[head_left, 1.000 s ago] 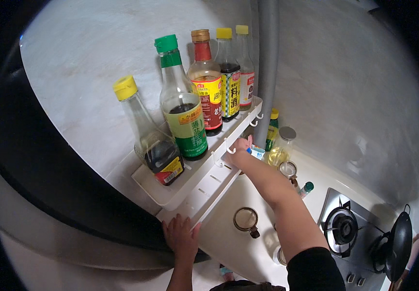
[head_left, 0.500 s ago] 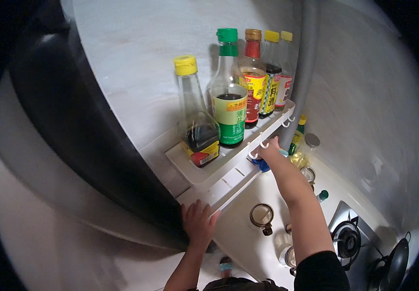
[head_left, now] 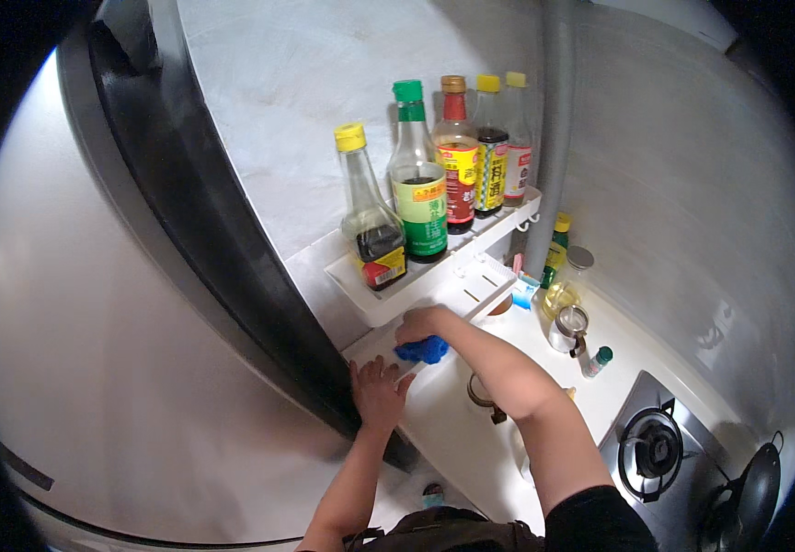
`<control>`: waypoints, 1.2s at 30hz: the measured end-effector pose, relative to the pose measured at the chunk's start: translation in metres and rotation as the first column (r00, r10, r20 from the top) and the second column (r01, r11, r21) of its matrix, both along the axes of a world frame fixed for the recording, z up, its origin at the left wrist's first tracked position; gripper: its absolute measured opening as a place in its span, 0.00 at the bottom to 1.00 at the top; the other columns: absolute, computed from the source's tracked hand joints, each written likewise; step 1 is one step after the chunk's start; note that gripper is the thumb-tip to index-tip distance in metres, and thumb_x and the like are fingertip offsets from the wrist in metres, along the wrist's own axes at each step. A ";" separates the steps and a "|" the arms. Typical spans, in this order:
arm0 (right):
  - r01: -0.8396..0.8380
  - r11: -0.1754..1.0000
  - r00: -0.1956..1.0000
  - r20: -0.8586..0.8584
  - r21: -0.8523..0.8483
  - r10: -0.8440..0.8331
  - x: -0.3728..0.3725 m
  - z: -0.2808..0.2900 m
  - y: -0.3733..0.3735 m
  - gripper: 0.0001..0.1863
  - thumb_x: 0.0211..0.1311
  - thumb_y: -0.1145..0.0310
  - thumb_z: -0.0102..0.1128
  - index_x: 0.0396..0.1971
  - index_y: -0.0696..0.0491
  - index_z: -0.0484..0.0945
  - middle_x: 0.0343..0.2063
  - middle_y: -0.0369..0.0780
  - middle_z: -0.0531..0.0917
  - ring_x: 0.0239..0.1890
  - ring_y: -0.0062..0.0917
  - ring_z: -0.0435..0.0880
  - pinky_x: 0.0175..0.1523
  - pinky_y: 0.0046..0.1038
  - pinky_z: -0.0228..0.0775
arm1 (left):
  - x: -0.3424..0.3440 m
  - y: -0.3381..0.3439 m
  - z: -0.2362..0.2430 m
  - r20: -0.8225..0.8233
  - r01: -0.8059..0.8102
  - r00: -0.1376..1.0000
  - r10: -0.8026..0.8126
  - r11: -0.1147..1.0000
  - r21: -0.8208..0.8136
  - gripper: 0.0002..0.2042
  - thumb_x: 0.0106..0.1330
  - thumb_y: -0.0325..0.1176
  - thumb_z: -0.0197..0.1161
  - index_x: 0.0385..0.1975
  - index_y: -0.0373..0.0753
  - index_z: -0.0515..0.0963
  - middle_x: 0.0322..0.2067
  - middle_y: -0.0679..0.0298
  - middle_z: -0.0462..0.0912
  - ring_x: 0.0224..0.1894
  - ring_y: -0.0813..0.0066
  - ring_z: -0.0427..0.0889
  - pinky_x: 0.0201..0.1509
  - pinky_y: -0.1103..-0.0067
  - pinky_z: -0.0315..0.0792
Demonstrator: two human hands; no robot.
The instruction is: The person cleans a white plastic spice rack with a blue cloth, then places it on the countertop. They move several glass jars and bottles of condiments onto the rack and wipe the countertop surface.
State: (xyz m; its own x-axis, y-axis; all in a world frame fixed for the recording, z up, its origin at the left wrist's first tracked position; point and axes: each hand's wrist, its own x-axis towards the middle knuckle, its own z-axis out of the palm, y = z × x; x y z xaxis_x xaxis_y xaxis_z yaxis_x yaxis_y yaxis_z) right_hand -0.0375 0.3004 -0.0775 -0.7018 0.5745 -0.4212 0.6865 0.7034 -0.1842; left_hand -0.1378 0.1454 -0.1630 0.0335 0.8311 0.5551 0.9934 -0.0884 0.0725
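One blue cloth [head_left: 421, 350], crumpled, right hand [head_left: 418, 324]

Cloth: bright blue crumpled rag [head_left: 421, 350] is showing under the right hand [head_left: 422, 324].
Rack: plain white plastic two-tier shelf [head_left: 388, 296].
Caps: yellow-capped dark-sauce glass bottle [head_left: 370, 221] — green-capped green-labelled glass bottle [head_left: 417, 179].

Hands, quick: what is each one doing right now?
Left hand: open, flat on the lower shelf.
Right hand: closed on a blue cloth.
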 end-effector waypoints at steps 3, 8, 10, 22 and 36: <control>-0.127 0.952 0.885 -0.464 -0.277 -0.017 0.021 -0.013 -0.013 0.17 0.55 0.56 0.47 0.33 0.53 0.80 0.31 0.41 0.81 0.33 0.29 0.79 0.39 0.29 0.70 | 0.007 -0.005 0.016 -0.031 -0.070 0.997 0.065 0.982 -0.175 0.20 0.58 0.52 0.53 0.34 0.40 0.79 0.43 0.56 0.76 0.48 0.63 0.72 0.64 0.58 0.49; -0.153 0.708 0.774 -0.529 -0.689 -0.348 0.100 0.031 -0.061 0.11 0.55 0.64 0.47 0.20 0.52 0.76 0.19 0.31 0.76 0.20 0.17 0.72 0.27 0.23 0.66 | -0.004 -0.002 0.005 0.031 0.021 0.999 -0.019 0.997 -0.069 0.20 0.51 0.44 0.63 0.40 0.37 0.75 0.45 0.56 0.75 0.52 0.58 0.69 0.63 0.57 0.50; -0.178 0.845 0.870 -0.481 -0.505 -0.105 0.143 0.046 -0.077 0.13 0.52 0.66 0.48 0.15 0.59 0.66 0.13 0.33 0.68 0.21 0.17 0.68 0.29 0.26 0.63 | -0.007 -0.003 -0.002 0.085 0.068 0.994 -0.066 0.997 -0.021 0.22 0.51 0.43 0.64 0.43 0.37 0.73 0.48 0.55 0.73 0.53 0.58 0.68 0.64 0.57 0.49; 0.634 0.738 0.773 -0.213 0.230 -0.598 0.272 0.111 -0.161 0.21 0.42 0.55 0.52 0.37 0.50 0.79 0.36 0.45 0.81 0.40 0.38 0.79 0.44 0.34 0.71 | 0.040 -0.112 0.011 0.298 0.297 0.904 -0.305 0.952 0.075 0.23 0.50 0.31 0.65 0.48 0.39 0.68 0.46 0.54 0.72 0.47 0.55 0.73 0.49 0.69 0.70; 0.687 0.641 0.711 -0.495 0.342 -0.499 0.145 0.025 0.023 0.23 0.47 0.59 0.57 0.47 0.46 0.73 0.47 0.48 0.71 0.42 0.41 0.77 0.49 0.37 0.69 | -0.012 -0.068 -0.003 0.760 0.285 -0.614 0.210 0.958 -0.035 0.29 0.65 0.50 0.50 0.58 0.37 0.52 0.47 0.49 0.70 0.45 0.53 0.76 0.48 0.64 0.74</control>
